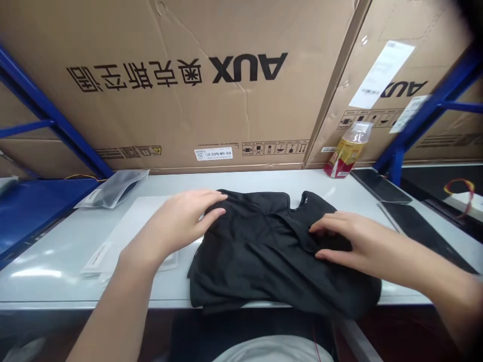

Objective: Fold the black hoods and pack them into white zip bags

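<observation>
A black fabric garment [260,261] lies spread and wrinkled on the white table in front of me, its lower edge hanging slightly over the front. It has a notched opening with bound edges at the top, and a fold runs across its middle. My left hand [184,216] is at the garment's upper left edge, fingers stretched out and thumb apart from them. On the right side, my right hand [343,241] rests on the cloth near the fold, its fingers curved and its thumb held apart. Neither hand shows a clear grip on the fabric.
Clear plastic bags [116,188] and a flat white packet [132,231] lie to the left. A drink bottle [347,151] stands at the back right, near dark flat panels [426,229]. Large cartons [181,115] wall off the back, between blue metal posts [56,115].
</observation>
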Action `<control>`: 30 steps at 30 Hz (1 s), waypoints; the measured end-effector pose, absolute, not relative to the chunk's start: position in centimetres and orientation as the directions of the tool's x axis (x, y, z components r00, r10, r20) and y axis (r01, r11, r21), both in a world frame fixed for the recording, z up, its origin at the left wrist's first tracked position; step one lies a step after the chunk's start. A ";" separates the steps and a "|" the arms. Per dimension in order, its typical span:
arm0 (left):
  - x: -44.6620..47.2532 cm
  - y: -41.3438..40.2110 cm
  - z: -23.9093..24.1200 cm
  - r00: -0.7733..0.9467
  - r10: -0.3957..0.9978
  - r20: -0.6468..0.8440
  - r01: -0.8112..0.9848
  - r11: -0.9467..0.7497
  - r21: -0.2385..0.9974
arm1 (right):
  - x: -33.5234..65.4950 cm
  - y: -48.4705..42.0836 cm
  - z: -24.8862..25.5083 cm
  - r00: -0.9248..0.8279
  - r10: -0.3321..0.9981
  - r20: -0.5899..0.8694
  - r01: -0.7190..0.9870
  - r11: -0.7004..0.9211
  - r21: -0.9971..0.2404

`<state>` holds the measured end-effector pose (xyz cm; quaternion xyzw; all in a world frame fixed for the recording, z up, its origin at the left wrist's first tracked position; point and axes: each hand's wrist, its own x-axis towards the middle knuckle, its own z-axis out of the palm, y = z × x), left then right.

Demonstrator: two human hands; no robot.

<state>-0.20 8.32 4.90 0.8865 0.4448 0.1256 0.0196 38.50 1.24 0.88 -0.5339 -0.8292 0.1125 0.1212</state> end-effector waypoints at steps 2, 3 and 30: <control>0.0 8.8 5.2 0.593 0.784 0.185 0.775 -0.618 0.135 | 38.1 0.7 0.0 -0.410 0.895 0.175 0.863 0.443 -0.244; 0.1 8.8 5.2 0.602 0.779 0.176 0.768 -0.626 0.140 | 38.0 0.3 -0.3 -0.407 0.885 0.226 0.865 0.453 -0.214; 0.0 11.4 3.8 0.658 0.716 0.232 0.747 -0.659 -0.086 | 33.7 8.1 3.1 -0.561 0.750 0.350 0.766 0.631 -0.124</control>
